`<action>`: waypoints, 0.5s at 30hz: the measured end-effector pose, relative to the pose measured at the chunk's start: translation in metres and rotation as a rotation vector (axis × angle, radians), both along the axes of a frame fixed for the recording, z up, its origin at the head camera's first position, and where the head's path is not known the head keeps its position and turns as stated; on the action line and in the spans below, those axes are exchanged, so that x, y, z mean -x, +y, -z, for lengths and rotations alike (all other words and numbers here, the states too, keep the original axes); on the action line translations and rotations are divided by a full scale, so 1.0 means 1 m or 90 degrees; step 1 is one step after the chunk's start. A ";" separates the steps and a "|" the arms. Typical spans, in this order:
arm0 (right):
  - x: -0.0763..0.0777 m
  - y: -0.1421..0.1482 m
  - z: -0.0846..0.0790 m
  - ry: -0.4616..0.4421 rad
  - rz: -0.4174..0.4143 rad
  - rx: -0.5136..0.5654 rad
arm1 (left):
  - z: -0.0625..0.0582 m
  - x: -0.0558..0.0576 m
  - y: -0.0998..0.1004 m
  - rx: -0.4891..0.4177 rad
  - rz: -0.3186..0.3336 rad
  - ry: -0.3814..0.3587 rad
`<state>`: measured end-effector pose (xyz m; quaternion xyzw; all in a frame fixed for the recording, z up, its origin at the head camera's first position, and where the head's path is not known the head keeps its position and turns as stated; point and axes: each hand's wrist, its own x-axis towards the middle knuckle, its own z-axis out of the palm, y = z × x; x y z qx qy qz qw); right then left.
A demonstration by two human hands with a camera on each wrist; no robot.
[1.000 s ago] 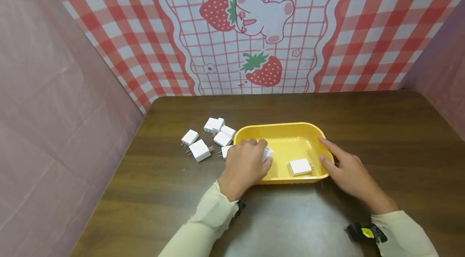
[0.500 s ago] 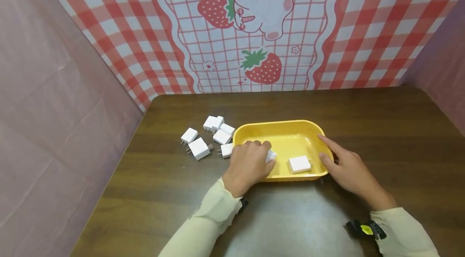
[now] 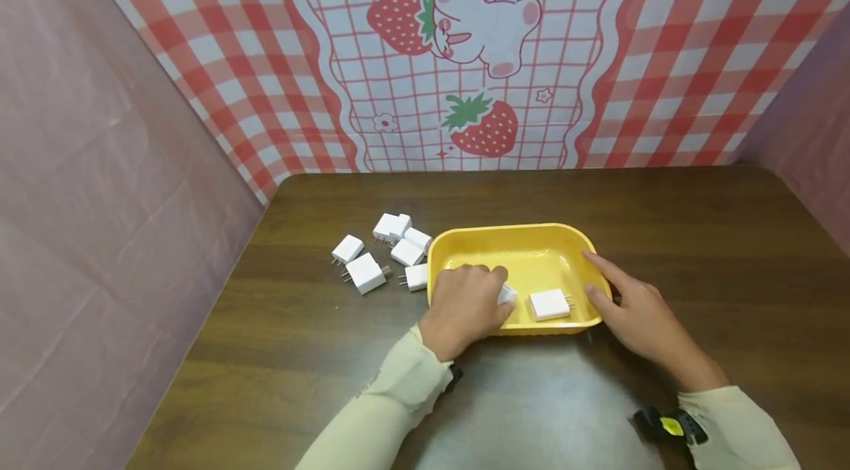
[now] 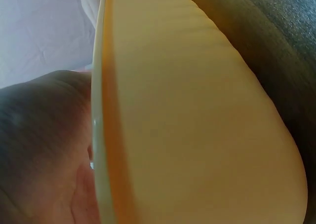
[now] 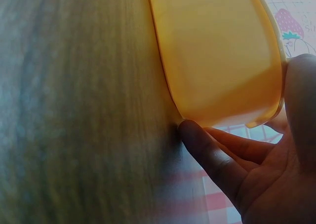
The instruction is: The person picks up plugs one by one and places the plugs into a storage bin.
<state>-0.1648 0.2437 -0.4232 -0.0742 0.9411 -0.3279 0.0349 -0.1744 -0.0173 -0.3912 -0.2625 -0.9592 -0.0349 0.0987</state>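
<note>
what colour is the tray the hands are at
Yellow; the head view shows the tray best.

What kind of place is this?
Probably an indoor work table with cloth hung around it, though I can't tell which room. You can see a brown table with a yellow tub on it, a strawberry-print cloth behind, and a pinkish sheet on the left.

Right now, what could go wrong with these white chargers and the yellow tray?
The held charger in the left hand could knock the lying charger, close by in the yellow tray. If the right hand, gripping the tray's right end, pushes leftward, the tray might shove the loose charger just left of it.
</note>
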 end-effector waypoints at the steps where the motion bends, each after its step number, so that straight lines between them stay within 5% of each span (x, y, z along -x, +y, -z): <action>1: 0.000 0.000 0.000 0.002 0.000 0.001 | 0.000 0.000 0.000 0.001 -0.001 -0.002; 15: 0.000 0.000 0.002 0.001 -0.007 0.001 | 0.001 0.001 0.003 -0.006 -0.006 -0.035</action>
